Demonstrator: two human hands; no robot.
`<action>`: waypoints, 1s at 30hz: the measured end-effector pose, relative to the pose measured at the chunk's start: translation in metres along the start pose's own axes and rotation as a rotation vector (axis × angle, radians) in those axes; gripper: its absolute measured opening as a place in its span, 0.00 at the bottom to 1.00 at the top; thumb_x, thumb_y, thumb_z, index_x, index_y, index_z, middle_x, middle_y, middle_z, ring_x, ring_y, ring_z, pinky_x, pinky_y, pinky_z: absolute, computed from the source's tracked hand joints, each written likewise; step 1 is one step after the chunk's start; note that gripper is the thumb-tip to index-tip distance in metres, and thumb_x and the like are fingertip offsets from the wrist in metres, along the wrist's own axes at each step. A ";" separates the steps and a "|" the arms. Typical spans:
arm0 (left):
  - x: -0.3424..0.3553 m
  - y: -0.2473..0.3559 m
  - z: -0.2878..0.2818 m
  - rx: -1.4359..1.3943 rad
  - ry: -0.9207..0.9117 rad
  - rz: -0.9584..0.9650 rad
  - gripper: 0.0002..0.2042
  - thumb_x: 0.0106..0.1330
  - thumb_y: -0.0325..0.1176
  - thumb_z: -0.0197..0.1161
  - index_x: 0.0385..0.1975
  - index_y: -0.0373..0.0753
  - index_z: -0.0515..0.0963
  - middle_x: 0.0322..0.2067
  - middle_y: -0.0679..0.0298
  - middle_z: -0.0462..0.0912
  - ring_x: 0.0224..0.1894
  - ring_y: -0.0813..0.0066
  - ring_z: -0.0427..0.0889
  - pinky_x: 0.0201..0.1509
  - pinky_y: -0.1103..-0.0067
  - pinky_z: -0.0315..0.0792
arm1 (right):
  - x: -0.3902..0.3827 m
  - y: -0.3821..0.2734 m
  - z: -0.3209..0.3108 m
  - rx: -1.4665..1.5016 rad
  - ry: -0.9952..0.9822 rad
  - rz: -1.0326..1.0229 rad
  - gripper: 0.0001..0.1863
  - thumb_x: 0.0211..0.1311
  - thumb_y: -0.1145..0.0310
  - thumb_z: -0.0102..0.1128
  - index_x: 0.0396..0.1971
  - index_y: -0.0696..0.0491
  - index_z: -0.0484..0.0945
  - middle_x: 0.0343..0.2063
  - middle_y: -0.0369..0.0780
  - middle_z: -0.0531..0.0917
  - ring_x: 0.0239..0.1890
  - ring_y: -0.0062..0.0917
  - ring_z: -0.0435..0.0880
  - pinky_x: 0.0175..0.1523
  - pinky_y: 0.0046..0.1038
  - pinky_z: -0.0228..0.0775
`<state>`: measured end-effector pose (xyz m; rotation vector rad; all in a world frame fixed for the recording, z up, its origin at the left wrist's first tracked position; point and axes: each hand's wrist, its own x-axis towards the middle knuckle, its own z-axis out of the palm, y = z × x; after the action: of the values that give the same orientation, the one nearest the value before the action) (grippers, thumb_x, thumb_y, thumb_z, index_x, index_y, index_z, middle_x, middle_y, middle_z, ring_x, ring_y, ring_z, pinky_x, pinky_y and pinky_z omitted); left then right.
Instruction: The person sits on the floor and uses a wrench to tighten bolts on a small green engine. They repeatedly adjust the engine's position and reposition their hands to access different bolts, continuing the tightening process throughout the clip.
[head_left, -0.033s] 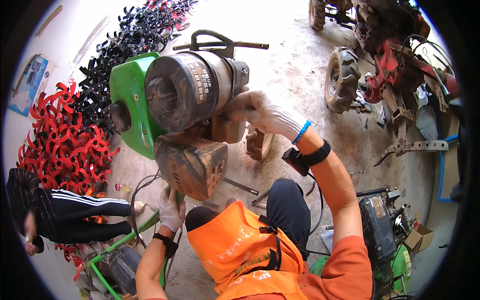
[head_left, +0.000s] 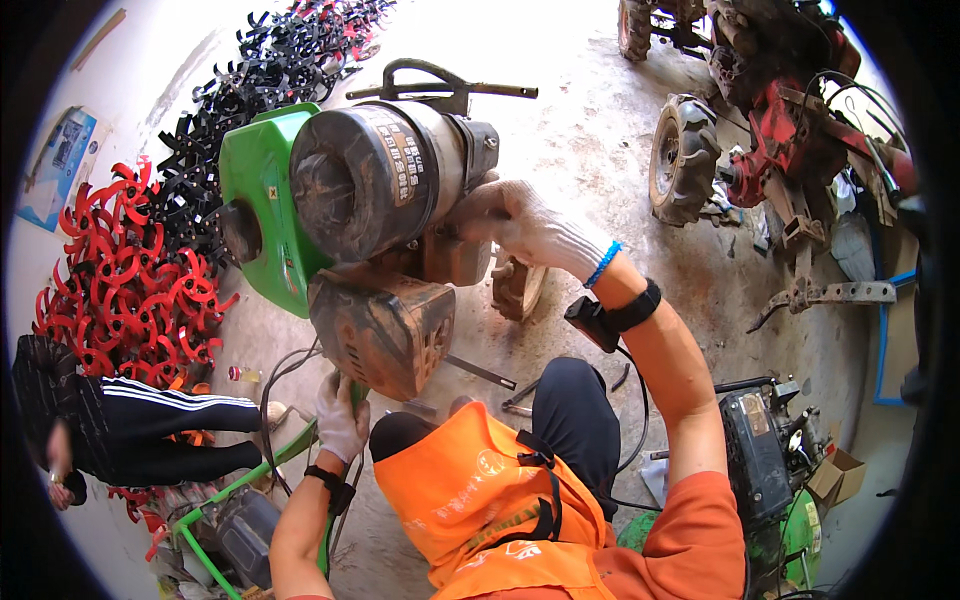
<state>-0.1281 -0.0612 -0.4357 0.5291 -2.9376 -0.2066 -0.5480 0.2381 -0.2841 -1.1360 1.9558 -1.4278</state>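
Right hand (head_left: pixel 525 228) fingers grip the engine (head_left: pixel 385 185); left hand (head_left: pixel 340 415) fingers clasp green frame tube (head_left: pixel 250 478) below.

A blue and white rectangular poster (head_left: pixel 55 165) hangs at the far left of the frame. A pale rectangular label (head_left: pixel 403 160) wraps the dark engine cylinder (head_left: pixel 375 180) at upper centre. An open brown cardboard box (head_left: pixel 835 478) sits lower right.

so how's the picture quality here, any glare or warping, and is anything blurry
Head view: strong fisheye warping with a black rim, and the red tractor bends toward the edge; daylight washes out the concrete floor at top; the engine and both gloved hands, left and right, look sharp; the person at the left edge is softer and stretched.
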 end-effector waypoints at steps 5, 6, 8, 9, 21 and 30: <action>0.000 0.000 0.001 0.008 -0.011 -0.017 0.38 0.68 0.32 0.67 0.80 0.38 0.67 0.71 0.39 0.70 0.72 0.33 0.70 0.77 0.49 0.65 | 0.005 0.009 0.007 0.153 0.065 0.063 0.14 0.71 0.68 0.74 0.54 0.50 0.93 0.42 0.40 0.93 0.40 0.27 0.90 0.50 0.31 0.84; 0.000 0.000 0.001 0.019 -0.010 -0.013 0.38 0.68 0.32 0.67 0.80 0.38 0.66 0.71 0.39 0.70 0.72 0.33 0.70 0.77 0.49 0.65 | 0.008 0.012 0.009 0.184 0.086 0.020 0.14 0.71 0.68 0.74 0.54 0.51 0.93 0.41 0.39 0.93 0.38 0.26 0.90 0.47 0.30 0.84; 0.000 0.000 0.002 0.037 0.007 0.012 0.38 0.68 0.32 0.67 0.80 0.37 0.66 0.71 0.39 0.69 0.72 0.33 0.70 0.77 0.49 0.65 | 0.013 0.018 0.010 0.055 0.120 -0.230 0.14 0.71 0.67 0.73 0.53 0.52 0.92 0.39 0.39 0.93 0.36 0.24 0.89 0.45 0.28 0.84; 0.000 -0.001 0.001 0.046 0.009 0.024 0.38 0.68 0.32 0.67 0.80 0.37 0.66 0.71 0.39 0.69 0.72 0.33 0.70 0.77 0.49 0.65 | 0.014 0.019 0.010 -0.010 0.122 -0.263 0.14 0.72 0.67 0.73 0.53 0.52 0.92 0.38 0.39 0.93 0.35 0.24 0.89 0.43 0.28 0.83; -0.001 0.001 -0.001 -0.005 0.007 0.008 0.38 0.67 0.32 0.68 0.80 0.38 0.66 0.71 0.39 0.70 0.72 0.33 0.70 0.76 0.49 0.65 | 0.015 0.044 0.004 0.022 0.104 0.183 0.30 0.73 0.50 0.76 0.57 0.63 0.86 0.40 0.45 0.92 0.42 0.28 0.90 0.46 0.33 0.85; 0.002 0.000 -0.001 0.003 -0.004 -0.007 0.37 0.67 0.34 0.69 0.78 0.38 0.67 0.70 0.39 0.70 0.71 0.33 0.71 0.76 0.48 0.65 | 0.017 0.072 0.002 0.205 0.284 -0.087 0.18 0.70 0.69 0.81 0.54 0.58 0.85 0.44 0.38 0.89 0.47 0.24 0.87 0.55 0.30 0.85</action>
<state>-0.1296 -0.0622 -0.4349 0.5403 -2.9413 -0.2038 -0.5811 0.2316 -0.3505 -0.9794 1.9043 -1.8762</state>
